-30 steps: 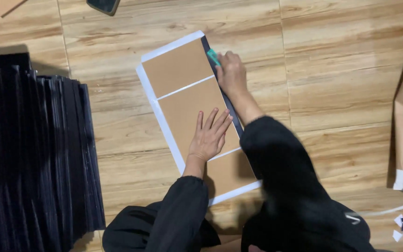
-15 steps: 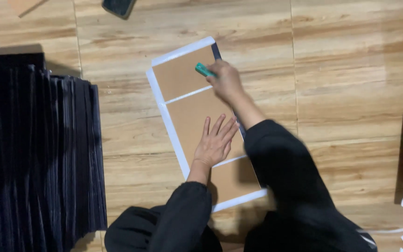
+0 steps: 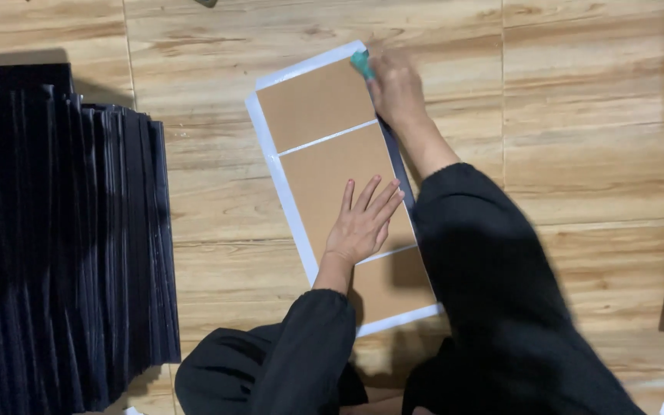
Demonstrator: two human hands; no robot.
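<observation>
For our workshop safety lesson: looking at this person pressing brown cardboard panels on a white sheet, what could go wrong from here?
1. The right hand works a small green tool at the far corner of the brown cardboard panels; at full stretch it might slip off the edge.
2. Only the left hand lies flat on the panels, so the white backing sheet could shift on the smooth wooden floor.

The left hand (image 3: 363,227) lies flat on brown cardboard panels (image 3: 324,146) over a white sheet (image 3: 270,146) on the wooden floor (image 3: 593,115); the right hand (image 3: 395,88) grips a green tool (image 3: 360,63) at the far corner.
</observation>
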